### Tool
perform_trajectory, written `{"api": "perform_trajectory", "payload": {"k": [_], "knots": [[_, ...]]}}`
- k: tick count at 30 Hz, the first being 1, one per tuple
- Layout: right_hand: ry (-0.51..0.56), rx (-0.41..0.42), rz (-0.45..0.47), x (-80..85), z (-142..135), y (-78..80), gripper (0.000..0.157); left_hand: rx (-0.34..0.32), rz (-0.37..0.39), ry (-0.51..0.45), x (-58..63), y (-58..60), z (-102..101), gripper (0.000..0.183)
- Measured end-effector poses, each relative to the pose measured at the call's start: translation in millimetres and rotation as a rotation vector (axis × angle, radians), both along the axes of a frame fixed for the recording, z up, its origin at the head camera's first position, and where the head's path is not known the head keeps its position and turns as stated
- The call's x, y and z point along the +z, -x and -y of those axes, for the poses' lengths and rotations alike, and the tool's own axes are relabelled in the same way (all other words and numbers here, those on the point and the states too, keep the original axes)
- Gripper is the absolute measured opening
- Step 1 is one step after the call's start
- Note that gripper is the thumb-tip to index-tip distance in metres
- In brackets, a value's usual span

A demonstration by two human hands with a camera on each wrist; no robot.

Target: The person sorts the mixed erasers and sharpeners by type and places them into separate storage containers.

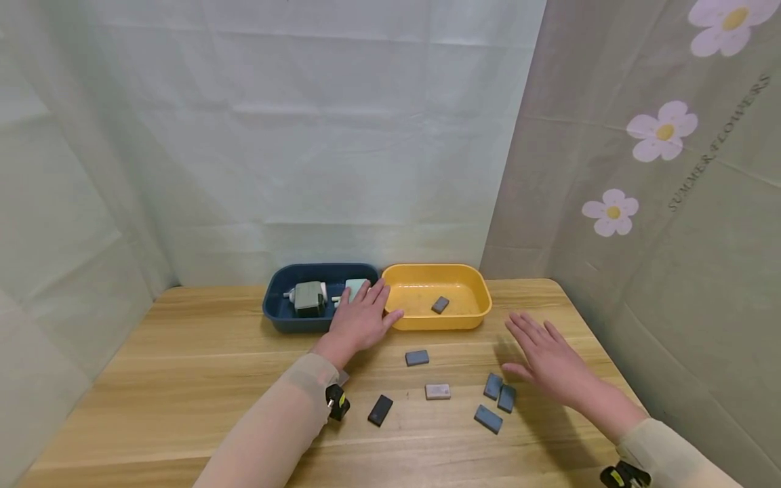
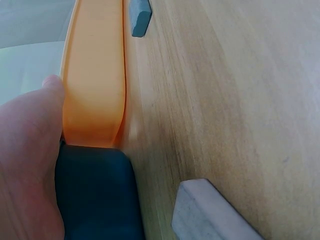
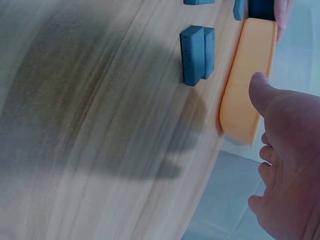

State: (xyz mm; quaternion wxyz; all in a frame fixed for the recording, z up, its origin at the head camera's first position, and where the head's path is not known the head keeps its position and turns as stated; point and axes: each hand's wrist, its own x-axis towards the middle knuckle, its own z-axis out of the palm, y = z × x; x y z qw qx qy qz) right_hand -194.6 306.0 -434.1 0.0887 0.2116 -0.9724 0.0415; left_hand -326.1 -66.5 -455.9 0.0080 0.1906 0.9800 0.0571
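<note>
My left hand (image 1: 361, 322) is over the right end of a navy bin (image 1: 282, 324), fingers extended and thumb apart, gripping nothing. Inside that bin lie a grey-green plug adapter (image 1: 308, 297) and a pale mint one (image 1: 356, 287), the latter partly covered by the fingers. My right hand (image 1: 552, 359) hovers over the table's right side with straight fingers and holds nothing. Nearest to it are several small blue-grey blocks (image 1: 489, 419). A yellow bin (image 1: 482, 313) stands between the hands, with one dark grey block (image 1: 441, 304) in it.
Before the bins lie a grey block (image 1: 417, 358), a whitish block (image 1: 437, 392) and a black block (image 1: 381, 411). Another pale block (image 2: 210, 212) shows in the left wrist view, mostly hidden by the forearm in the head view. Fabric curtains (image 1: 342, 135) enclose the wooden table (image 1: 183, 379).
</note>
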Motion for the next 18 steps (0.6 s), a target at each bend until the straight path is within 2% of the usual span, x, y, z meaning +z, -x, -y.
{"api": "perform_trajectory", "payload": {"k": [9,18], "knots": [[-0.014,0.012,0.001,-4.8,-2.3,-8.0,0.080,0.002,-0.001,-0.004,1.7,0.7,-0.4,0.086],[-0.017,0.048,-0.014,-12.5,-2.3,-16.4,0.081,0.001,0.004,-0.018,-2.4,1.1,-0.3,0.086]]}}
